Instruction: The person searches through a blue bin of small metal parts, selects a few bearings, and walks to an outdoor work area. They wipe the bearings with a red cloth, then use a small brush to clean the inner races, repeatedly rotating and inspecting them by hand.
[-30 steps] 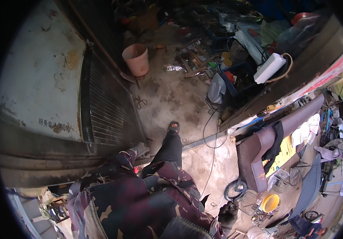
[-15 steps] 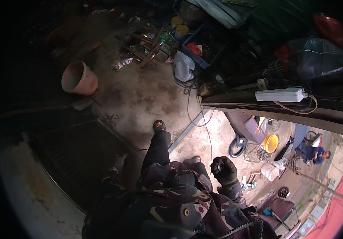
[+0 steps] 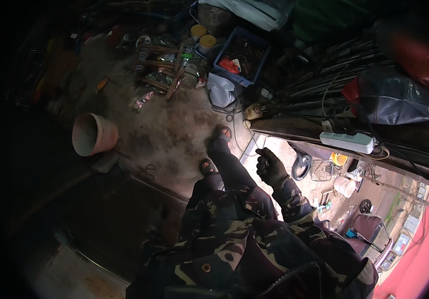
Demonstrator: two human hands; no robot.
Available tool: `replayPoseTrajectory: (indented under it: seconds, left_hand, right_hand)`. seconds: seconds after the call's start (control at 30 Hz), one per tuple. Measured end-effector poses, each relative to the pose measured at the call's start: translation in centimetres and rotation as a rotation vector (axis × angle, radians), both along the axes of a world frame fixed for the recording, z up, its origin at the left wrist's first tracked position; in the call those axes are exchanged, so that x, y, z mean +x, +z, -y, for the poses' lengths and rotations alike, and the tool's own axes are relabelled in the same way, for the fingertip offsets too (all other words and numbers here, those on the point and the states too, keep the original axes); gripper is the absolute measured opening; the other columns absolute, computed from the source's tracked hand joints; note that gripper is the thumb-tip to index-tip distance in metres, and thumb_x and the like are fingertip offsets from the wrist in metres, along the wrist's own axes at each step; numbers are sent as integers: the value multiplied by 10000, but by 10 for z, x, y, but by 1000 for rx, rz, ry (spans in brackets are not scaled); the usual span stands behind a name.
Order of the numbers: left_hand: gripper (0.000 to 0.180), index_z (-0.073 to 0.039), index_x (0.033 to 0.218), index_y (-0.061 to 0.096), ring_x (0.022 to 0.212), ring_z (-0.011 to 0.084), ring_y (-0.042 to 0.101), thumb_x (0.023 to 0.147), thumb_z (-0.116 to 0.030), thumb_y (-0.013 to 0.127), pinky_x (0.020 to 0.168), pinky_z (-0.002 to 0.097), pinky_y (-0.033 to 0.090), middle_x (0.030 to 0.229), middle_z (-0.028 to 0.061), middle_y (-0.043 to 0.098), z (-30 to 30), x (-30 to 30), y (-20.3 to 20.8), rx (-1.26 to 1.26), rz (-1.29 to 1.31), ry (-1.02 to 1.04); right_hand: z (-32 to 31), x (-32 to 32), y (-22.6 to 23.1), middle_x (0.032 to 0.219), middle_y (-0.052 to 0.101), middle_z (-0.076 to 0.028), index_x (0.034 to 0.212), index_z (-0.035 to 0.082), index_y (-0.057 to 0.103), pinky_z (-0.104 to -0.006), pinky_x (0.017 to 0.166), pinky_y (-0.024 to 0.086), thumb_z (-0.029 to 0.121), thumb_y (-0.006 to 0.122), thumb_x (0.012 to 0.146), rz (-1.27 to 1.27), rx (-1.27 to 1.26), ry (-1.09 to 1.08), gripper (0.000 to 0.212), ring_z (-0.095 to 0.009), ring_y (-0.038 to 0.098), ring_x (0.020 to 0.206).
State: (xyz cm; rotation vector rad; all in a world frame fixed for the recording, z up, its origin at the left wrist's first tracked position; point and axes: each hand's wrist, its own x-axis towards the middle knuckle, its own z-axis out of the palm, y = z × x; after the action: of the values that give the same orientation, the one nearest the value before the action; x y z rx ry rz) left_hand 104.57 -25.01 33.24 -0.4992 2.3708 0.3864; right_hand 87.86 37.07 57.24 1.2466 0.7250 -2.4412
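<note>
By the doorway's edge, your empty-looking right hand curls into a fist, nearest a black rubber ring, likely springy, best gripped by its rim; your left hand is unseen.

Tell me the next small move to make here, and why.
I'd probably ease the forward foot slightly left, away from the dark cable: its loose loops lie on the concrete floor just ahead and to the right, so they could snag it. The right hand has curled fingers; whether it holds anything is unclear.
</note>
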Motion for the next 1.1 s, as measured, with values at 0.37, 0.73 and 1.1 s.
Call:
replayPoseTrajectory:
  seconds: [0.37, 0.73, 1.1]
  left_hand:
    - [297, -62, 1192, 722, 784, 246, 703, 1107, -308, 577, 706, 396, 593, 955, 120, 742, 59, -65, 1, 636, 396, 770]
    - [341, 22, 1226, 700, 813, 245, 738, 1022, -251, 718, 726, 413, 631, 1016, 148, 768, -21, -185, 75, 537, 586, 982]
    - [354, 23, 1271, 693, 936, 292, 747, 1080, -271, 643, 796, 465, 629, 1133, 181, 753, 30, -294, 12, 10, 877, 896]
  right_hand:
    - [-28, -155, -186, 778, 587, 37, 1225, 90, 680, -250, 518, 404, 346, 694, 1050, 157, 64, -108, 310, -106, 544, 653]
    - [-157, -297, -412, 780, 636, -33, 1171, 53, 688, -330, 476, 412, 239, 646, 1067, 4, 736, -139, 218, -156, 580, 587]
    - [-288, -414, -491, 745, 660, -55, 931, 23, 704, -359, 576, 486, 296, 588, 1067, 419, 1136, 262, 327, -193, 627, 639]
